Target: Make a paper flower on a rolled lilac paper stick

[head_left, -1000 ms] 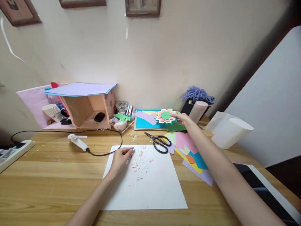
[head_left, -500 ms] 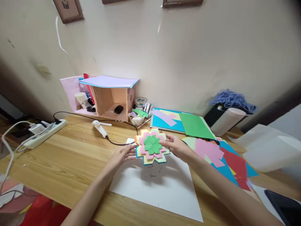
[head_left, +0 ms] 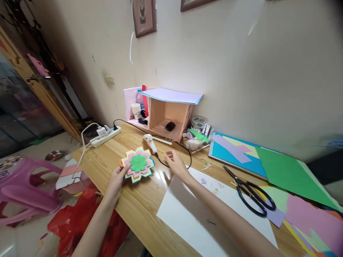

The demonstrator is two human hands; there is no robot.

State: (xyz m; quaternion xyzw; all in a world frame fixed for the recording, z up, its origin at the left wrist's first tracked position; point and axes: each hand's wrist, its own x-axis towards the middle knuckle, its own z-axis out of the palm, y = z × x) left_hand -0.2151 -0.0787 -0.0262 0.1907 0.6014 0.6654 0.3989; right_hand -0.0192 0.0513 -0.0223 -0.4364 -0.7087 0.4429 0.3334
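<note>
The left hand (head_left: 117, 181) pinches one paper flower (head_left: 138, 164), the right hand (head_left: 176, 164) loosely spread near one glue gun (head_left: 150, 144).

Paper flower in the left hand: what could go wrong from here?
The left hand grips the paper flower by one edge only, so it could bend or slip. The right hand is over the black cord's loop and might snag it, dragging the white corded tool.

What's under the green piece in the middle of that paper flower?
Around the green piece, a pink layer and a pale yellow layer show, with blue and orange edging. What it directly covers can't be seen.
</note>
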